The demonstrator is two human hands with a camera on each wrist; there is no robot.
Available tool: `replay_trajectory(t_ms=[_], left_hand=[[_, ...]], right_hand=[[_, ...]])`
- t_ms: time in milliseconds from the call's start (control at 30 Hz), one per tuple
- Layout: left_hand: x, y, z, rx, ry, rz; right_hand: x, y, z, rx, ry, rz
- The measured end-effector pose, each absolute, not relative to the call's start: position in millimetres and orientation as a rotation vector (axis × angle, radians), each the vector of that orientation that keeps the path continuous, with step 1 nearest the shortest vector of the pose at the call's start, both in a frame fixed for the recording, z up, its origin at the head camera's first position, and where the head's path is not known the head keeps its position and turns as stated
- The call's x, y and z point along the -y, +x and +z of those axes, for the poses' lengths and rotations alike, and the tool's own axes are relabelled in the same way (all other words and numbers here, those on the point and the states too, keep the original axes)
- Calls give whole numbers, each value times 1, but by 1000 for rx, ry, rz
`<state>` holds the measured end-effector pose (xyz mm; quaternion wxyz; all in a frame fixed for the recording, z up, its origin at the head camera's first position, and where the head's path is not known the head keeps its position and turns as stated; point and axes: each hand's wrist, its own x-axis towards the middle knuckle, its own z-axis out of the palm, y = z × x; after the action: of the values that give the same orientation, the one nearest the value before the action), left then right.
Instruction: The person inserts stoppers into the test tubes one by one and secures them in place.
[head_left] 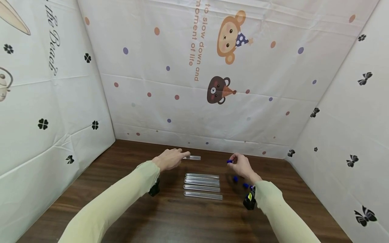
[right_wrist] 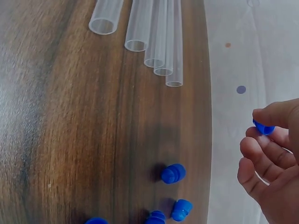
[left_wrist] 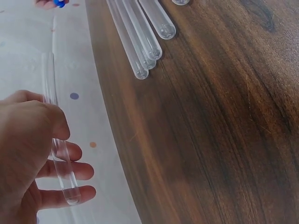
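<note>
My left hand (head_left: 171, 159) grips a clear test tube (left_wrist: 65, 170) between thumb and fingers, its rounded end toward the lower fingers and its other end pointing toward my right hand. In the right wrist view a blue stopper (right_wrist: 264, 128) is pinched between the thumb and fingers of my right hand (head_left: 241, 165). Both hands are raised over the far part of the table, apart from each other. Between and nearer than them, several clear test tubes (head_left: 202, 187) lie side by side, rounded ends left and open mouths right.
Several loose blue stoppers (right_wrist: 173, 173) lie on the dark wooden table (head_left: 127, 212) beneath my right hand, to the right of the tubes. White printed cloth (head_left: 182, 111) stands behind the table and along both sides.
</note>
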<state>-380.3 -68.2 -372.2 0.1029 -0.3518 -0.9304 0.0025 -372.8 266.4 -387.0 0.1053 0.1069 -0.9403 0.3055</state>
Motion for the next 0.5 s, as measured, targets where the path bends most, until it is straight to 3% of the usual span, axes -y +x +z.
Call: replay_trajectory(t_ms=[500], left_hand=[[62,-384,-368,2722,-1059,21]], right_hand=[[-264,-369,-373,2780,330,1090]])
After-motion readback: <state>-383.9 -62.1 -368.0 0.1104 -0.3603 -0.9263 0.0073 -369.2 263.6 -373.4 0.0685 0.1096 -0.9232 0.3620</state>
